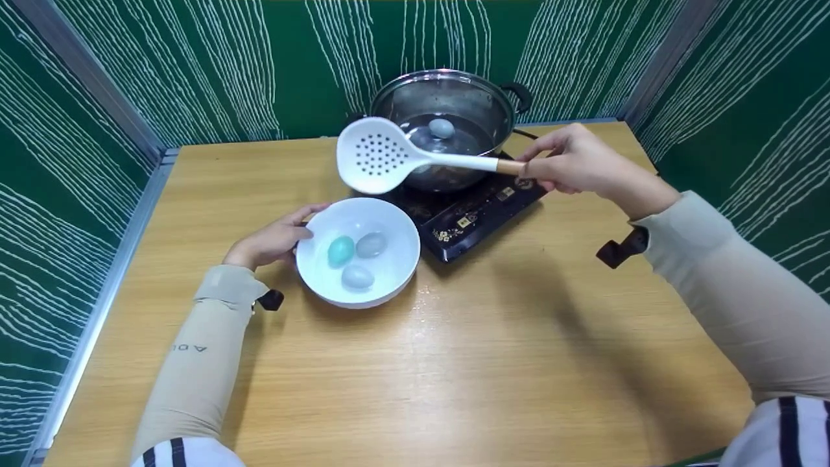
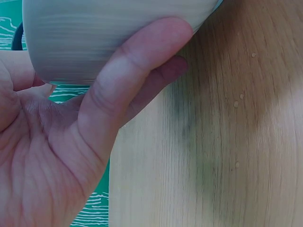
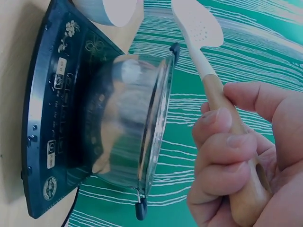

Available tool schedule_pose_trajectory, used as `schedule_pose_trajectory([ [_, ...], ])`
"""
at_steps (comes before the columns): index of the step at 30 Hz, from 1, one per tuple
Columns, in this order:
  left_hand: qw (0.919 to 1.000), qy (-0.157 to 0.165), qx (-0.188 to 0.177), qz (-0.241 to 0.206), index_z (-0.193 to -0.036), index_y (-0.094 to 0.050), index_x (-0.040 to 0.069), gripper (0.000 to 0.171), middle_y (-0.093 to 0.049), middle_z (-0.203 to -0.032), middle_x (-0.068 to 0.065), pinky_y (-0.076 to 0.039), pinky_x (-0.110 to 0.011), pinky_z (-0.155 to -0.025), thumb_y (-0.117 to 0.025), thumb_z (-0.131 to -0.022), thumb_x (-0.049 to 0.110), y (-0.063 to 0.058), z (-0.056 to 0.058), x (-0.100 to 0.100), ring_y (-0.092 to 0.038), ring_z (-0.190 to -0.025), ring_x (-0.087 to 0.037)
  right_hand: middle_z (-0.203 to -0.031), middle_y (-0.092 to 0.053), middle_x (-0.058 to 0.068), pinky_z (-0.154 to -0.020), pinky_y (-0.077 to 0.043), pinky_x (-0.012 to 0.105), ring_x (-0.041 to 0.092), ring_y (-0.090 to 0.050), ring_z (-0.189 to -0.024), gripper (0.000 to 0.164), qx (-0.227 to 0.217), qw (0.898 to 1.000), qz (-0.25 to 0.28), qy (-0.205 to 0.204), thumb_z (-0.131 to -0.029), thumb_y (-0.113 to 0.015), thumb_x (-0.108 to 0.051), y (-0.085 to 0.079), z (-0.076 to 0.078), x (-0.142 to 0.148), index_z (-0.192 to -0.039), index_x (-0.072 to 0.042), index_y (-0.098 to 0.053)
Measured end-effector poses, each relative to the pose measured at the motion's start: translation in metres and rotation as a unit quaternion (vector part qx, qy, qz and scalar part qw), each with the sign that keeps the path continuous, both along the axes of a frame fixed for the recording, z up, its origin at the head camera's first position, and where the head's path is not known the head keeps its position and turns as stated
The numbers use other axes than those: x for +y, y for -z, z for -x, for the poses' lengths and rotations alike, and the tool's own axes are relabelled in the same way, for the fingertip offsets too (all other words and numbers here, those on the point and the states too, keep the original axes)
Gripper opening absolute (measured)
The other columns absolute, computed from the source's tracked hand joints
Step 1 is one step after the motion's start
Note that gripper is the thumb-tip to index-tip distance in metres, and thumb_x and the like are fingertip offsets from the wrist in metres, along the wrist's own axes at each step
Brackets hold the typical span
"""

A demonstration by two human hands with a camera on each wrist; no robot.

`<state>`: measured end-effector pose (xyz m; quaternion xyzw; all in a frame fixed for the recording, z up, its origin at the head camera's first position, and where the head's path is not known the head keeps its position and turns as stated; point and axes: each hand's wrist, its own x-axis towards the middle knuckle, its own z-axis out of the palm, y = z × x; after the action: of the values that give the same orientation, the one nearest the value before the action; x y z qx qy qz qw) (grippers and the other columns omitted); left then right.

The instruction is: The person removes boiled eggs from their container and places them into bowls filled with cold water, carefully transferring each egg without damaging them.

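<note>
1. In the head view, the right hand point(image 1: 577, 165), right of upper centre, has fingers and thumb clamped on the wooden handle point(image 1: 511, 167) of the slotted spoon point(image 1: 423, 157); the spoon's white head reaches left of the grip.
2. The left hand point(image 1: 275, 240), left of centre, grips the white bowl point(image 1: 395, 269) at its left side; the bowl, near centre, contains three eggs point(image 1: 371, 245).
3. At upper centre, another egg point(image 1: 441, 128) lies in the pot point(image 1: 476, 107), left of the right hand.
</note>
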<state>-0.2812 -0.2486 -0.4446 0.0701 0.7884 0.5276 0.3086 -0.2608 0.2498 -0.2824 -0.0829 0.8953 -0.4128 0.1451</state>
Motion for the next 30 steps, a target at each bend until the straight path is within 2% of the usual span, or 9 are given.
schedule_pose_trajectory([
  [7,1.0000,-0.002,0.002,0.004,-0.172,-0.030,0.037,0.066,-0.023,-0.180,-0.007,-0.037,-0.063,-0.126,-0.042,-0.111,0.012,0.000,0.001,0.000,-0.036,-0.156,-0.039,-0.068,-0.064,-0.003,-0.045,-0.035,0.025,0.011,-0.046,-0.049,0.031,0.007,1.000,0.004,0.022,-0.102,-0.072,-0.022,-0.009,0.005,0.008,-0.127,-0.004,-0.076],
  [14,1.0000,0.004,0.007,-0.004,-0.173,-0.028,0.033,0.066,-0.016,-0.182,-0.008,-0.037,-0.061,-0.127,-0.039,-0.112,0.011,0.000,0.000,-0.001,-0.033,-0.159,-0.039,-0.069,-0.064,-0.003,-0.046,-0.039,0.026,0.013,-0.048,-0.052,0.034,0.005,0.998,0.003,0.057,-0.104,-0.074,-0.029,-0.013,0.011,0.016,-0.131,-0.009,-0.075],
  [20,1.0000,0.000,0.006,-0.003,-0.173,-0.029,0.034,0.066,-0.015,-0.183,-0.006,-0.035,-0.060,-0.128,-0.040,-0.112,0.011,0.000,0.001,0.000,-0.031,-0.161,-0.037,-0.071,-0.065,-0.003,-0.046,-0.041,0.026,0.014,-0.050,-0.053,0.036,0.015,0.997,0.007,0.069,-0.105,-0.073,-0.032,-0.017,0.013,0.020,-0.132,-0.010,-0.076],
  [23,1.0000,0.003,0.007,-0.003,-0.172,-0.028,0.035,0.066,-0.017,-0.182,-0.007,-0.044,-0.053,-0.123,-0.039,-0.112,0.011,0.001,0.001,-0.001,-0.036,-0.157,-0.037,-0.072,-0.066,-0.003,-0.046,-0.042,0.025,0.013,-0.051,-0.053,0.034,0.020,0.997,0.006,0.080,-0.105,-0.071,-0.031,-0.019,0.015,0.020,-0.130,-0.009,-0.075],
  [26,0.9999,0.006,0.008,-0.005,-0.172,-0.028,0.034,0.066,-0.019,-0.181,-0.008,-0.054,-0.040,-0.108,-0.038,-0.112,0.010,0.001,0.001,-0.001,-0.043,-0.150,-0.037,-0.071,-0.067,-0.003,-0.046,-0.042,0.025,0.012,-0.052,-0.052,0.034,0.022,0.996,0.001,0.091,-0.105,-0.071,-0.031,-0.020,0.019,0.020,-0.130,-0.008,-0.074],
  [28,0.9999,0.008,0.009,-0.010,-0.172,-0.028,0.034,0.067,-0.020,-0.180,-0.009,-0.056,-0.034,-0.101,-0.038,-0.111,0.009,0.001,0.002,-0.001,-0.045,-0.147,-0.037,-0.069,-0.066,-0.004,-0.046,-0.041,0.024,0.012,-0.051,-0.051,0.035,0.021,0.995,-0.003,0.098,-0.105,-0.071,-0.030,-0.021,0.021,0.020,-0.131,-0.007,-0.073],
  [30,0.9999,0.008,0.011,-0.009,-0.172,-0.029,0.034,0.066,-0.020,-0.181,-0.008,-0.056,-0.032,-0.101,-0.038,-0.111,0.009,0.001,0.002,-0.001,-0.044,-0.148,-0.036,-0.069,-0.066,-0.005,-0.046,-0.041,0.023,0.011,-0.052,-0.051,0.037,0.014,0.994,-0.004,0.106,-0.105,-0.072,-0.030,-0.022,0.025,0.020,-0.133,-0.006,-0.072],
])
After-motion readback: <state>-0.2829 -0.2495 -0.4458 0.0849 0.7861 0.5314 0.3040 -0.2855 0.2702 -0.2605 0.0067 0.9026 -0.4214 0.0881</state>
